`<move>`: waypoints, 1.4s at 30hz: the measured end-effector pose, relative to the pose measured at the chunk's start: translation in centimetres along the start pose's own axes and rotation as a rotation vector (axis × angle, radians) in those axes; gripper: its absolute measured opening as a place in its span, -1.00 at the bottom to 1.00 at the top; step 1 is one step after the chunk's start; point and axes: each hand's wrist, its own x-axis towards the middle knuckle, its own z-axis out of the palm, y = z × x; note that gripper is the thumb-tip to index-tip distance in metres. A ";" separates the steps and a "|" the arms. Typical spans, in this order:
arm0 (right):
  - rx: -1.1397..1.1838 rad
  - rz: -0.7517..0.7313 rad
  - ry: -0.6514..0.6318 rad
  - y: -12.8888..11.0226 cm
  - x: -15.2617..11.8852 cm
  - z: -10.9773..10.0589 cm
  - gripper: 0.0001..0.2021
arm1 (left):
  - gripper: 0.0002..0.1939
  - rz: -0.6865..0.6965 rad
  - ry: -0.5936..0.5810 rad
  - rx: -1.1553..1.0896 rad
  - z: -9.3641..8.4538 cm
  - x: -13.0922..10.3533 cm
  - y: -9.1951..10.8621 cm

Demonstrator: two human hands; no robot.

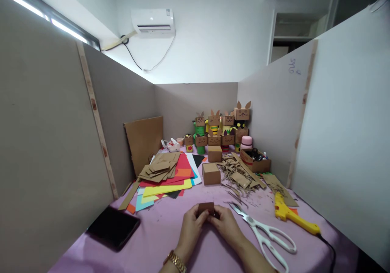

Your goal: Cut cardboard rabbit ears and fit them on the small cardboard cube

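Observation:
Between my two hands, low over the front of the table, is a small brown cardboard piece (206,207). My left hand (193,219) pinches its left side, thumb on the near face. The fingers of my right hand (224,221) close on its right side, and both thumbs meet at its lower edge. Part of the piece is hidden behind the fingers. White-handled scissors (258,228) lie with blades slightly apart just right of my right hand. Beyond my hands stand a closed cardboard box (211,174) and a similar box (215,154) behind it.
Left are a black tablet-like device (113,227), coloured paper (166,189) and stacked cardboard pieces (161,168). Right are cardboard scraps (236,171), a yellow glue gun (294,214) with a cord, and an open box of supplies (256,162). Cardboard animal figures (214,122) stand behind. Partitions enclose the table.

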 end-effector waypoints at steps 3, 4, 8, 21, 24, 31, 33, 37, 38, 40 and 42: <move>-0.010 0.001 0.000 -0.1 0.0 0.0 -0.82 | -0.79 -0.004 -0.004 -0.012 0.0 0.0 -0.1; -0.013 0.001 0.002 -0.2 0.0 0.0 -0.82 | -0.78 -0.005 -0.004 -0.015 0.0 0.0 -0.2; -0.009 -0.007 -0.009 -0.4 -0.1 0.1 -0.75 | -0.77 -0.005 -0.016 -0.027 -0.2 0.0 -0.2; -0.035 -0.006 -0.010 -0.1 -0.1 0.2 -0.76 | -0.78 -0.041 -0.063 -0.022 -1.1 0.1 -0.4; -0.031 -0.001 -0.014 -0.1 -0.1 0.2 -0.79 | -0.79 -0.048 -0.074 -0.029 -1.2 0.2 -0.6; 0.000 -0.006 -0.005 -0.1 0.0 0.3 -0.82 | -0.78 -0.048 -0.116 -0.059 -1.3 0.0 -0.8; 0.006 -0.004 -0.004 0.1 0.1 0.4 -0.81 | -0.77 -0.043 -0.136 -0.068 -1.4 0.0 -0.8; 0.009 -0.007 0.000 0.3 0.1 0.5 -0.82 | -0.77 -0.028 -0.150 -0.075 -1.6 0.0 -0.8; 0.009 -0.010 0.002 0.2 0.0 0.5 -0.82 | -0.77 -0.026 -0.148 -0.073 -1.6 0.0 -0.8; 0.009 -0.015 0.002 0.1 0.0 0.5 -0.83 | -0.78 -0.023 -0.135 -0.067 -1.5 0.0 -0.7; 0.008 -0.021 0.002 -0.1 -0.1 0.4 -0.81 | -0.78 -0.021 -0.118 -0.058 -1.5 -0.1 -0.6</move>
